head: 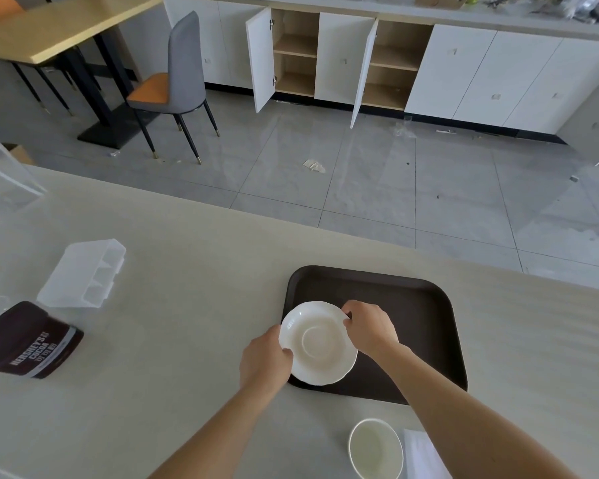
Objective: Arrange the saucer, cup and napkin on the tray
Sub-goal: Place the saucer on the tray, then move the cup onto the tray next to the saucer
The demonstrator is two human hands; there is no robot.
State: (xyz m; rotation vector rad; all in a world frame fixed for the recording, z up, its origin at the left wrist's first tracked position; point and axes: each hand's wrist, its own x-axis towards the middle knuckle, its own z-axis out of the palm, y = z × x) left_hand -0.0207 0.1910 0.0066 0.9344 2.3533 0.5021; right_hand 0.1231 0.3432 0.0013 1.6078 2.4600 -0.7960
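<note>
Both hands, the left hand [265, 359] and the right hand [369, 326], grip the white saucer [317, 344] by its rim at the left side of the dark tray [426, 305]. The paper cup [376, 447] and the napkin [422, 454] wait on the tabletop [187, 305], not yet placed.

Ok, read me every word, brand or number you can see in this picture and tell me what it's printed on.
"HERSHEY'S" on the dark cocoa container lying on the counter at left.
"COCOA" just below it on the same label.
A further line under that is too blurred to read.
The saucer, tray and cup show no text.
</note>
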